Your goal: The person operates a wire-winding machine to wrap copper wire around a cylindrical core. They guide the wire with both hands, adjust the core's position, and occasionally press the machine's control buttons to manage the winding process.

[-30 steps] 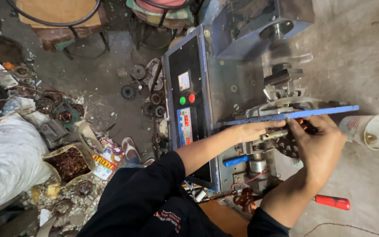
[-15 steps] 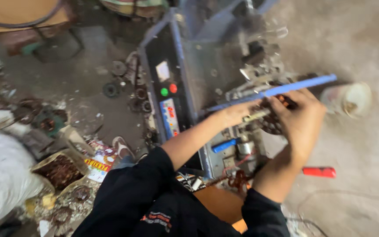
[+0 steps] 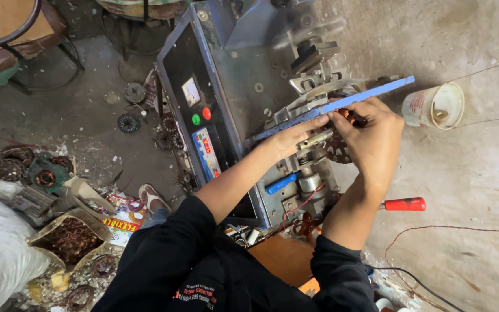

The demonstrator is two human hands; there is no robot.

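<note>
Two bare hands meet at centre right on a toothed round metal core (image 3: 337,149) mounted on a grey-blue machine (image 3: 244,75): left hand (image 3: 293,136) with fingers pinched at its left edge, right hand (image 3: 371,138) with fingers curled over its top. One blue bar (image 3: 371,95) crosses above them. Two round buttons, green (image 3: 196,119) and red (image 3: 206,113), sit above one rectangular blue label (image 3: 207,151). One white cup (image 3: 434,106) stands upper right; one red-handled tool (image 3: 402,204) lies lower right.

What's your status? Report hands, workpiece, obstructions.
Left hand and right hand both on toothed round core at the machine. Blue bar crosses just above fingers. Grip hidden.
</note>
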